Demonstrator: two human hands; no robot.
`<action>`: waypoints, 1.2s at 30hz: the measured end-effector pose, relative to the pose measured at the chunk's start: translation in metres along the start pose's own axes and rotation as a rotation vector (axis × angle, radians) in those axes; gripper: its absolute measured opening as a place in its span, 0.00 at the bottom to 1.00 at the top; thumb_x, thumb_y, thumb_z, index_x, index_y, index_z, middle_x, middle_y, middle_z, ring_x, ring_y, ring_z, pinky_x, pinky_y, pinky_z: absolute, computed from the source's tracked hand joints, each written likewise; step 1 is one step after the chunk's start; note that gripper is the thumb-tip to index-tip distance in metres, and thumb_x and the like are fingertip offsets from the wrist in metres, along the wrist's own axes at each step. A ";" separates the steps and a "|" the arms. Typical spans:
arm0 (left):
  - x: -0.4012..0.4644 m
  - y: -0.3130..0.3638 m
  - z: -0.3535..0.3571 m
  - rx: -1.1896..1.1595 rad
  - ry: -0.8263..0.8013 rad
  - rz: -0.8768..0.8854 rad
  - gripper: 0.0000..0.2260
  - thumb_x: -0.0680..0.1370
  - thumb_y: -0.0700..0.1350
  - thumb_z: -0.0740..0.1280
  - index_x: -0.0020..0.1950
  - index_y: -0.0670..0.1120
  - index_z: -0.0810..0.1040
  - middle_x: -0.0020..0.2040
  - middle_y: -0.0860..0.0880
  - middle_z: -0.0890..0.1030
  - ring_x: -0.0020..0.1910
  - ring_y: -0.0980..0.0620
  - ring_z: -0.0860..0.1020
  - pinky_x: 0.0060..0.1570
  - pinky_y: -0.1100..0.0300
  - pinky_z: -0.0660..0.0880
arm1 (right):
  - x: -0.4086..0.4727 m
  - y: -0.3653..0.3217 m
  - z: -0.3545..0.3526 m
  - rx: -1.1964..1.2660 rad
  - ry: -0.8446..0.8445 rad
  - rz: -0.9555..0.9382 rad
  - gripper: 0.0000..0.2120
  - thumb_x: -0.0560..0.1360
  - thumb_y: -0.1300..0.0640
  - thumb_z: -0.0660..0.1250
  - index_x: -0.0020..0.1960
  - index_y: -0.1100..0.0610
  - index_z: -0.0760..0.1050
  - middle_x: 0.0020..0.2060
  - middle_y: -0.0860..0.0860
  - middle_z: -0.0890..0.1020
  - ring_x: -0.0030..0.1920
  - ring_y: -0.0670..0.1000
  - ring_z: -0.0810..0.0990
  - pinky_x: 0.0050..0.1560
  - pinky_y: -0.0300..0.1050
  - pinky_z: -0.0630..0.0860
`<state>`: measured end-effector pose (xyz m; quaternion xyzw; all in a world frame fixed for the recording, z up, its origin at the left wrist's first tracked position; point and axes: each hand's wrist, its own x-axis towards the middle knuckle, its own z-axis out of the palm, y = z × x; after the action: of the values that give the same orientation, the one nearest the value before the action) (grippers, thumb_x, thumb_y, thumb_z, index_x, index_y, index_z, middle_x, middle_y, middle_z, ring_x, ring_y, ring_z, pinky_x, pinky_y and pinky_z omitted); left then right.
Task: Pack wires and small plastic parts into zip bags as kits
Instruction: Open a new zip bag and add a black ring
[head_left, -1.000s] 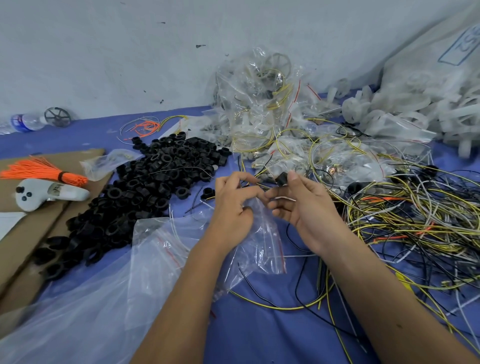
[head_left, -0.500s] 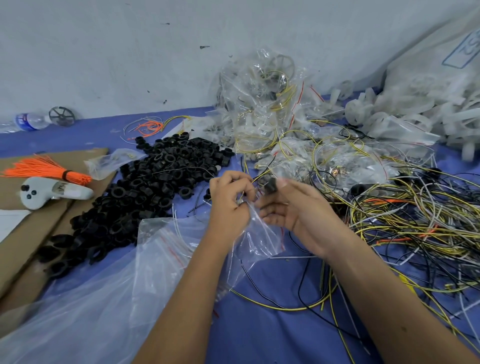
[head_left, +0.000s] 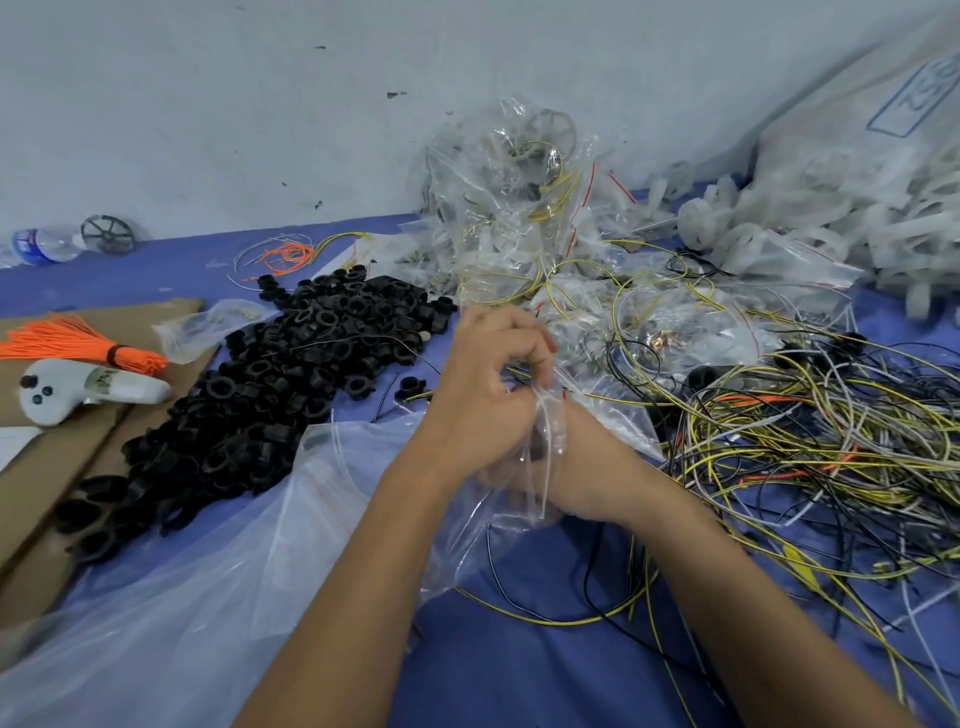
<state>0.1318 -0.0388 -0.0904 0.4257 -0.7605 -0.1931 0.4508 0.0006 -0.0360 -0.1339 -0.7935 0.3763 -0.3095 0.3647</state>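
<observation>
Pinching the bag (head_left: 540, 431) mouth beside the black rings (head_left: 291, 384), left hand (head_left: 483, 395) kept it open; right hand (head_left: 582, 478) inside, grip unclear.

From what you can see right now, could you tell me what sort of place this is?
Probably a small hand-assembly or packing workspace: a heap of black plastic rings, a tangle of loose wires and a pile of filled zip bags lie on a blue-covered surface.

No lettering anywhere is clear enough to read.
</observation>
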 end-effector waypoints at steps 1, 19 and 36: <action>0.004 0.003 0.000 0.013 -0.089 0.002 0.15 0.65 0.25 0.67 0.34 0.46 0.76 0.49 0.46 0.83 0.54 0.49 0.72 0.56 0.59 0.66 | 0.000 0.000 0.001 -0.039 0.018 -0.042 0.07 0.70 0.52 0.76 0.37 0.51 0.79 0.33 0.50 0.83 0.37 0.53 0.83 0.39 0.53 0.80; 0.021 -0.004 -0.048 -0.225 -0.635 -0.249 0.09 0.70 0.37 0.73 0.42 0.51 0.84 0.53 0.30 0.80 0.44 0.47 0.75 0.49 0.51 0.74 | -0.004 -0.013 0.002 0.150 -0.004 -0.006 0.12 0.75 0.68 0.71 0.42 0.51 0.79 0.39 0.48 0.83 0.43 0.48 0.83 0.46 0.50 0.81; 0.018 -0.004 -0.047 -0.361 -0.475 -0.197 0.06 0.70 0.36 0.75 0.45 0.40 0.82 0.52 0.44 0.84 0.45 0.46 0.76 0.50 0.56 0.75 | -0.008 -0.020 0.002 0.407 -0.065 -0.036 0.14 0.74 0.65 0.70 0.59 0.66 0.76 0.49 0.66 0.82 0.46 0.60 0.82 0.45 0.63 0.81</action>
<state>0.1693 -0.0519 -0.0597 0.3534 -0.7531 -0.4617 0.3078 0.0052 -0.0197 -0.1203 -0.7197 0.2797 -0.3599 0.5237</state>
